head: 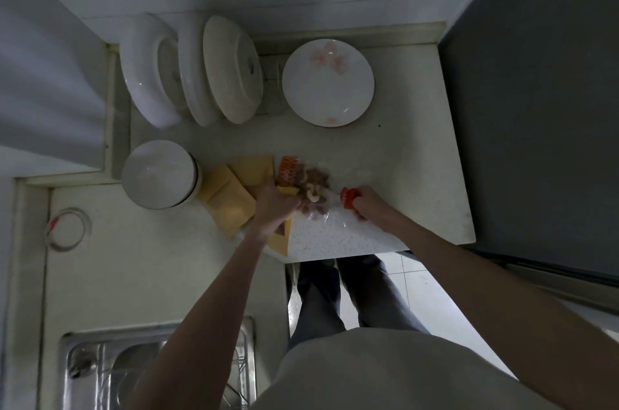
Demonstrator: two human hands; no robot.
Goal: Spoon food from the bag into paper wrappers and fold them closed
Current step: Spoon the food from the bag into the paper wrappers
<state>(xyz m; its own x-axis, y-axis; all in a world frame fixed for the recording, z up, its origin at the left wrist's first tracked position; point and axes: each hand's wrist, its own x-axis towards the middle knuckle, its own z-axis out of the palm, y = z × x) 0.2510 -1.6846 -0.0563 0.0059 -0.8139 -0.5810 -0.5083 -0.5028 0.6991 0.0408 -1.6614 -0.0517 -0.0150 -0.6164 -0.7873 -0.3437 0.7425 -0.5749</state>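
Head view: left hand [276,205] grip curls round a paper wrapper [280,237] beside the bag [310,186] on the desk [385,175]; right hand [365,205] grip closes on a red-handled spoon [348,197]. Bag film looks soft, slippery, likely light; wrapper creases easily, so pinch its edge.

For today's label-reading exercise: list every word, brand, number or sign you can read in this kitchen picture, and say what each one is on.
No text can be read in this picture.
Orange strip on the bag: a printed pattern, too blurred to read.
Red part in the right hand: pale marks, too small to read.
Plate: pink flower decoration only, no words.
Paper wrappers: plain, no print visible.
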